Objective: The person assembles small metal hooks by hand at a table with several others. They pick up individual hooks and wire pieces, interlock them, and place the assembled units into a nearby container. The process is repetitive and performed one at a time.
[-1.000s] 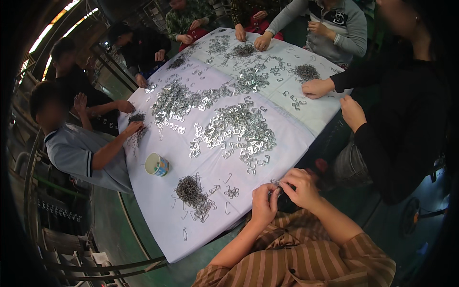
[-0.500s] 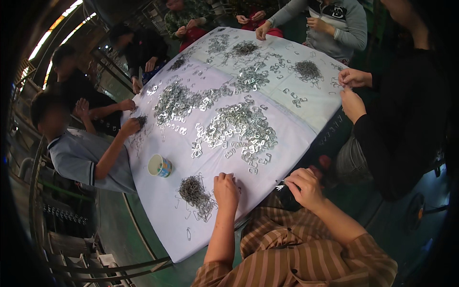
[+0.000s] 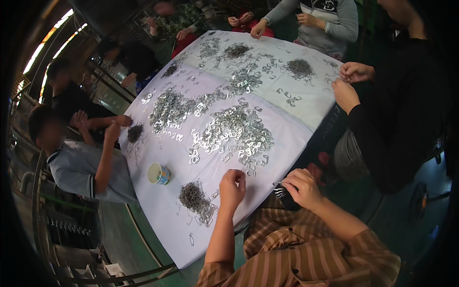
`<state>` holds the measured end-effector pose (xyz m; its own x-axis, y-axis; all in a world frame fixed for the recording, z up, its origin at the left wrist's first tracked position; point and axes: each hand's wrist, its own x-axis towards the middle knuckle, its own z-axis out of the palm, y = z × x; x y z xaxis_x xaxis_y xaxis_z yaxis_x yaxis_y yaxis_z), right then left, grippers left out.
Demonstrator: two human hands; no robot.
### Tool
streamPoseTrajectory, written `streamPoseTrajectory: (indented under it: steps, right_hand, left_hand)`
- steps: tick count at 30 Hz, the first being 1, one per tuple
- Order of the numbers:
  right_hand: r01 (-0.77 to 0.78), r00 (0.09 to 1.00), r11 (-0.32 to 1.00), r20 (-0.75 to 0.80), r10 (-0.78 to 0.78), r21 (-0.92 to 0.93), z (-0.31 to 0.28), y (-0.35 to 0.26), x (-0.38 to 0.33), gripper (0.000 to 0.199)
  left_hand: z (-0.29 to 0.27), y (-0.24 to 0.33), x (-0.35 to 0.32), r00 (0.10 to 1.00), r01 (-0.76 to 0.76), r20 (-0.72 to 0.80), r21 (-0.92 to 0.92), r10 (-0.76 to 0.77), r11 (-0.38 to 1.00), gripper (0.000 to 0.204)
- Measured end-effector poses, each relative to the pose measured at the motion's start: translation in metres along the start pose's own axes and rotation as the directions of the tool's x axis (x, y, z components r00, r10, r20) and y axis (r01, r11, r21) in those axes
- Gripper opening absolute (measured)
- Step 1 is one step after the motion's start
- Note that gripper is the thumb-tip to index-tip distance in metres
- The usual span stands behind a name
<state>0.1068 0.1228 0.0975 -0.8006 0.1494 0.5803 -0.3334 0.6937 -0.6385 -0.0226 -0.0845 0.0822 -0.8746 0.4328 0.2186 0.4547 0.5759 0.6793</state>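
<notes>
A thin, silver-coloured metal wire hook (image 3: 277, 183) is pinched by the fingers of the right hand (image 3: 304, 189), well to the right of the round, pale cup with a blue-patterned side (image 3: 165, 176) and past the near edge of the white-cloth-covered worktop (image 3: 162, 213). Small, bright metal pieces (image 3: 278, 193) are seen just under that hook; whether they are strung on it cannot be told. The left hand (image 3: 233, 187) is held to the right of the cup, nearer to it than the right hand, with its fingers bent; whether anything is gripped there cannot be told. A dark grey heap of thin wire hooks (image 3: 195, 197) is spread near the cup, toward the wearer and slightly right. A broad heap of shiny, silver, loop-shaped metal pieces (image 3: 234, 129) is piled beyond the cup to the right, and another heap of shiny pieces (image 3: 168, 109) is piled straight beyond it.
</notes>
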Motion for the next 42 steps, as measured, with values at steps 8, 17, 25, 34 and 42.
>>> streamPoseTrajectory:
  steps: [8, 17, 25, 34, 42]
  right_hand:
    - [-0.042, 0.999, 0.998, 0.029, 0.04, 0.052, 0.001, -0.004, 0.002, 0.006]
    - [-0.039, 0.999, 0.996, 0.035, 0.036, 0.077, 0.002, -0.005, -0.001, 0.005]
    - [-0.127, 0.991, 0.982, 0.052, 0.12, 0.143, 0.018, 0.03, -0.001, 0.008]
    - [0.067, 0.938, 0.96, 0.345, 0.033, -0.272, 0.072, 0.078, 0.041, 0.025]
    - [0.148, 0.963, 0.963, 0.252, -0.09, -0.223, 0.087, 0.098, 0.052, 0.008]
  left_hand:
    - [0.034, 0.056, -0.032, 0.985, 0.008, 0.115, -0.768, 0.126, 0.64, 0.007]
    - [0.045, 0.054, -0.039, 0.986, 0.101, 0.158, -0.793, 0.043, 0.601, 0.004]
    - [0.042, 0.061, -0.048, 0.998, -0.045, 0.013, -0.59, 0.066, 0.806, 0.003]
    - [0.042, 0.064, -0.058, 0.984, -0.156, 0.008, -0.449, 0.179, 0.88, 0.006]
    - [0.045, 0.067, -0.059, 0.993, -0.086, 0.026, -0.513, 0.116, 0.854, 0.01]
